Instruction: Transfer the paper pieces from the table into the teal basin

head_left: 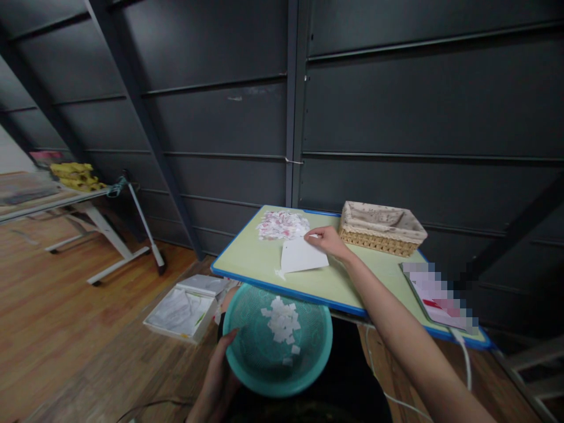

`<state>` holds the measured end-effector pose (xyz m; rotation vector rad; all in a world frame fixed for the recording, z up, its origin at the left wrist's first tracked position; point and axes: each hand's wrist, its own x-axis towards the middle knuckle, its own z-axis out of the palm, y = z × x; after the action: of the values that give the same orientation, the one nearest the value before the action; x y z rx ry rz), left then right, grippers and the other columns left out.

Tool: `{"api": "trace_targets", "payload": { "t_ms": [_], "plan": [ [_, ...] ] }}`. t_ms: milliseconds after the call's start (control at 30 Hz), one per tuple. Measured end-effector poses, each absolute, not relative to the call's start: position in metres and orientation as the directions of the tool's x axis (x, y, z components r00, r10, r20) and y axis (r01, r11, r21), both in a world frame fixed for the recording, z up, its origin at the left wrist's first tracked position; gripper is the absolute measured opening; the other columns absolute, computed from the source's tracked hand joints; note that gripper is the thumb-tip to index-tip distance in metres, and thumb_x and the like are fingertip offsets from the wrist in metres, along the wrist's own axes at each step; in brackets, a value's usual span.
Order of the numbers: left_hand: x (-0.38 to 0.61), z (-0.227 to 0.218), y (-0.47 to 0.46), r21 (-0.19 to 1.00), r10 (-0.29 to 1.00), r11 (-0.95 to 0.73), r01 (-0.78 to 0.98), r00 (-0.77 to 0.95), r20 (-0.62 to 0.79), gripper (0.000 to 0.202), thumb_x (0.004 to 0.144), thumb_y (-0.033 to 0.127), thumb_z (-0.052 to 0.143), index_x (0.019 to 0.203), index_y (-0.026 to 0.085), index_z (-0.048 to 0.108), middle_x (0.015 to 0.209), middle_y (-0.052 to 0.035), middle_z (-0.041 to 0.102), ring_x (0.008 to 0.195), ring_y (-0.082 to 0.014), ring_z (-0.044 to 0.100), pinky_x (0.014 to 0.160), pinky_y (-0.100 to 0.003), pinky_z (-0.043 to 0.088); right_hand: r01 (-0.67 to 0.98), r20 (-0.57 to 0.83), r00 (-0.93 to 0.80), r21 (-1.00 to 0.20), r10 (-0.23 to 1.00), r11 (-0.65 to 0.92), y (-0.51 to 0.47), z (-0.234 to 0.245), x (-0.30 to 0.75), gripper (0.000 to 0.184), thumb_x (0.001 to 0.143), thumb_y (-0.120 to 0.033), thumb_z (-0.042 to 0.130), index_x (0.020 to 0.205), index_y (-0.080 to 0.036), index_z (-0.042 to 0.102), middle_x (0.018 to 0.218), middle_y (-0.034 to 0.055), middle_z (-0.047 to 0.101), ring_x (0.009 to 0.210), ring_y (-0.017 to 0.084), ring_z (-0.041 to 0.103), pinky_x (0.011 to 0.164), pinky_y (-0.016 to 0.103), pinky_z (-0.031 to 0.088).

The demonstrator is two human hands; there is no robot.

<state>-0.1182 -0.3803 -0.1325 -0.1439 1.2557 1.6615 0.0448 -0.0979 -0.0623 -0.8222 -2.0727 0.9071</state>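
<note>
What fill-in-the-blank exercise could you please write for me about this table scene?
The left hand grips the rim of the teal basin, which holds ____ paper scraps.
The red-and-white scrap pile lies on the table to the ____ of the right hand, which touches a white sheet.
The wicker basket stands to that hand's ____.
Missing words: white; left; right.

A white sheet of paper lay flat, its far right corner under the curled fingers of the right hand, the rest spreading left and nearer. A round teal basin sat level, its near-left rim gripped by the left hand. White paper scraps were heaped inside, beyond that grip.
</note>
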Motion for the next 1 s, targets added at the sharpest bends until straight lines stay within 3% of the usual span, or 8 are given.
{"api": "trace_targets", "payload": {
  "t_ms": [167, 300, 533, 600, 700, 833, 1000],
  "plan": [
    [-0.120, -0.131, -0.379, 0.606, 0.585, 0.081, -0.792, -0.454, -0.672, 0.052, 0.079, 0.016, 0.057, 0.131, 0.013, 0.057, 0.096, -0.0129, 0.080, 0.104, -0.0341, 0.069, 0.096, -0.051, 0.050, 0.247, 0.308, -0.579, -0.816, 0.755, 0.522, -0.103, -0.067, 0.040, 0.030, 0.070, -0.035, 0.059, 0.077, -0.011, 0.076, 0.071, 0.0061, 0.072, 0.057, 0.014, 0.055, 0.049, 0.022, 0.036],
    [-0.121, -0.130, -0.381, 0.603, 0.648, 0.080, -0.793, -0.419, -0.636, 0.051, 0.079, 0.019, 0.058, 0.128, 0.005, 0.057, 0.092, -0.0148, 0.080, 0.107, -0.0351, 0.067, 0.097, -0.049, 0.050, 0.246, 0.292, -0.585, -0.825, 0.756, 0.509, -0.107, -0.069, 0.037, 0.030, 0.071, -0.036, 0.061, 0.078, -0.011, 0.076, 0.070, 0.0060, 0.071, 0.056, 0.013, 0.054, 0.048, 0.022, 0.035],
    [-0.119, -0.132, -0.384, 0.627, 0.646, 0.068, -0.776, -0.444, -0.620, 0.054, 0.078, 0.018, 0.060, 0.129, 0.003, 0.055, 0.086, -0.0148, 0.081, 0.108, -0.0355, 0.066, 0.099, -0.050, 0.048, 0.146, 0.175, -0.631, -0.930, 0.756, 0.337, -0.116, -0.068, 0.032, 0.041, 0.063, -0.046, 0.073, 0.083, -0.011, 0.075, 0.073, 0.0076, 0.071, 0.059, 0.015, 0.057, 0.051, 0.024, 0.039],
    [-0.118, -0.132, -0.384, 0.638, 0.671, 0.045, -0.769, -0.450, -0.589, 0.057, 0.079, 0.018, 0.059, 0.132, 0.001, 0.050, 0.083, -0.0144, 0.081, 0.109, -0.0351, 0.066, 0.099, -0.049, 0.048, 0.072, 0.204, -0.572, -0.952, 0.795, 0.296, -0.112, -0.069, 0.032, 0.047, 0.061, -0.051, 0.074, 0.086, -0.011, 0.075, 0.077, 0.0086, 0.072, 0.062, 0.016, 0.058, 0.052, 0.025, 0.040],
    [-0.119, -0.131, -0.383, 0.635, 0.672, 0.040, -0.771, -0.450, -0.589, 0.058, 0.080, 0.018, 0.057, 0.134, 0.000, 0.048, 0.084, -0.0143, 0.081, 0.109, -0.0345, 0.066, 0.099, -0.049, 0.048, 0.008, 0.269, -0.321, -0.958, 0.908, 0.286, -0.098, -0.070, 0.037, 0.057, 0.062, -0.057, 0.071, 0.094, -0.011, 0.072, 0.080, 0.0096, 0.071, 0.060, 0.016, 0.056, 0.050, 0.025, 0.039],
    [-0.122, -0.132, -0.380, 0.600, 0.601, 0.086, -0.795, -0.439, -0.668, 0.051, 0.080, 0.018, 0.055, 0.130, 0.011, 0.057, 0.099, -0.0132, 0.080, 0.108, -0.0348, 0.067, 0.097, -0.052, 0.049, 0.131, 0.372, -0.086, -0.915, 0.924, 0.381, -0.077, -0.072, 0.048, 0.054, 0.064, -0.058, 0.064, 0.092, -0.012, 0.069, 0.078, 0.0097, 0.070, 0.062, 0.018, 0.056, 0.051, 0.026, 0.039],
    [-0.125, -0.141, -0.379, 0.603, 0.576, 0.054, -0.796, -0.469, -0.670, 0.054, 0.077, 0.016, 0.059, 0.131, 0.016, 0.057, 0.109, -0.0116, 0.078, 0.110, -0.0327, 0.066, 0.097, -0.049, 0.050, 0.303, 0.484, -0.044, -0.827, 0.874, 0.473, -0.068, -0.074, 0.057, 0.040, 0.068, -0.051, 0.061, 0.081, -0.014, 0.068, 0.073, 0.0089, 0.068, 0.064, 0.020, 0.056, 0.056, 0.028, 0.039]
  ]
}}
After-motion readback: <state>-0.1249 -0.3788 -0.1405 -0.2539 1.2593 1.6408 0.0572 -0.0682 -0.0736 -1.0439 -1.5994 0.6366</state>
